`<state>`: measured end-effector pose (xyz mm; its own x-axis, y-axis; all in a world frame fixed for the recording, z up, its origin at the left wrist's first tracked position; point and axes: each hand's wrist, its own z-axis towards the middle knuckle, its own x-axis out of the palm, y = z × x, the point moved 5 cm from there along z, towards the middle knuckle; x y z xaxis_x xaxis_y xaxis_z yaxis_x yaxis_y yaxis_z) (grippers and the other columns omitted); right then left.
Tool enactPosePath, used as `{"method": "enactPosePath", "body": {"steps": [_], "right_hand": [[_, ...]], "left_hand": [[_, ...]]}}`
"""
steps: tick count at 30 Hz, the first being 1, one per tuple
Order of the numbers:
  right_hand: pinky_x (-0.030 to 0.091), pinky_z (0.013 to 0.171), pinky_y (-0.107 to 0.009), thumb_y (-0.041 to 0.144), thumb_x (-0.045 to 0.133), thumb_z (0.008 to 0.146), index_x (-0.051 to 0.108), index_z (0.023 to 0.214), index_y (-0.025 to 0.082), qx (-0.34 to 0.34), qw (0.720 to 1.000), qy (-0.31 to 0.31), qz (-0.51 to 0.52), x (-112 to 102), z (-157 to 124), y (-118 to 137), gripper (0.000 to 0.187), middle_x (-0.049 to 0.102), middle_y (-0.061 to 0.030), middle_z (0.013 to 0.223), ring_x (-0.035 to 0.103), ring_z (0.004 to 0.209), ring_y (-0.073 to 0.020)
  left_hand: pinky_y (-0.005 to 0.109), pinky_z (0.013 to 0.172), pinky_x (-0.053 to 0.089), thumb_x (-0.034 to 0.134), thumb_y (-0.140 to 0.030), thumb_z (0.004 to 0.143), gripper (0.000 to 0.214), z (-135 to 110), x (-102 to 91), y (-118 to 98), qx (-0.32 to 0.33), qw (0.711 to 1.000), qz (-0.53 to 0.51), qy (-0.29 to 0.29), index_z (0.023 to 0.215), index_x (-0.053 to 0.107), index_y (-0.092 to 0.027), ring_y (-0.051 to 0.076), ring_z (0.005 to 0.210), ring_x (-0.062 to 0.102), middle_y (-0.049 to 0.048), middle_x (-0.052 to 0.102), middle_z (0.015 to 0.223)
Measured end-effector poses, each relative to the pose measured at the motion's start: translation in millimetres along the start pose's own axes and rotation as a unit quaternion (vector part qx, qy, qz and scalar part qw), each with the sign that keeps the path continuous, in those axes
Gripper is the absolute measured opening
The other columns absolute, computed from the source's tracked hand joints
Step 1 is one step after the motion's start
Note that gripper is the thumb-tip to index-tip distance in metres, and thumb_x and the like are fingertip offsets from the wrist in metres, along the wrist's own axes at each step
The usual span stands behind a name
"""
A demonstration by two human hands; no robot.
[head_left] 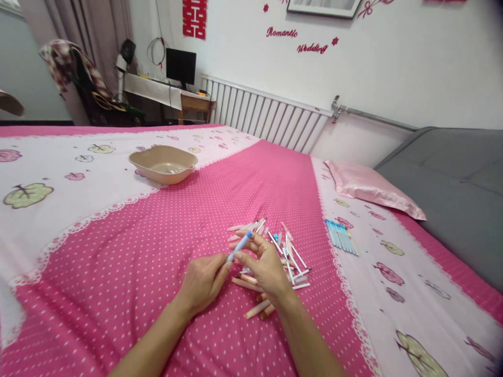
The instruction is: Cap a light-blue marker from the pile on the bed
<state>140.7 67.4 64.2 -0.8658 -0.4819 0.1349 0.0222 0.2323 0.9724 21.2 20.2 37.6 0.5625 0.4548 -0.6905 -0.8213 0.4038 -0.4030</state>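
Between my two hands I hold a light blue pen (240, 246) with a darker blue end, tilted up to the right. My left hand (206, 280) is closed around its lower end. The fingers and thumb of my right hand (265, 264) pinch it near the upper end. Under and beyond my right hand lies a loose pile of pens and white tubes (291, 256), mostly pink, peach and white, partly hidden by that hand. A small blue piece (275, 237) sits among them. Off to the right, several blue pens (341, 237) lie side by side in a row.
The pink dotted bedspread (157, 251) spreads under everything. A beige basin (163, 165) with something small inside stands at the back left. A pink pillow (371, 188) rests at the right by the grey headboard (451, 167). Beyond the bed are a radiator (267, 112), desk and monitor (181, 66).
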Motion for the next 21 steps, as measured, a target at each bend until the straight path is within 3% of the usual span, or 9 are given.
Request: {"method": "enactPosePath", "body": {"steps": [10,21], "right_hand": [[0.055,0.044,-0.026,0.039,0.074,0.065,0.057,0.105,0.026,-0.052,0.998,-0.03,-0.025,-4.1,4.5,-4.6,0.045,0.062,-0.0024,0.099,0.062,0.066,-0.0157],[0.054,0.046,-0.025,0.035,0.071,0.068,0.057,0.103,0.026,-0.055,0.998,-0.017,-0.03,-0.2,2.0,-3.2,0.038,0.063,-0.0034,0.101,0.063,0.073,-0.0179]], "left_hand": [[0.021,0.055,0.041,0.046,-0.028,0.089,0.018,-1.5,-2.7,2.2,0.014,0.998,0.013,-0.065,0.087,0.061,-0.018,0.01,0.056,0.057,-0.0006,0.064,0.065],[0.02,0.054,0.039,0.06,-0.026,0.082,0.008,-2.9,-9.6,-1.0,0.021,0.991,0.013,-0.13,0.078,0.061,-0.018,0.008,0.052,0.055,-0.0035,0.062,0.059]]}}
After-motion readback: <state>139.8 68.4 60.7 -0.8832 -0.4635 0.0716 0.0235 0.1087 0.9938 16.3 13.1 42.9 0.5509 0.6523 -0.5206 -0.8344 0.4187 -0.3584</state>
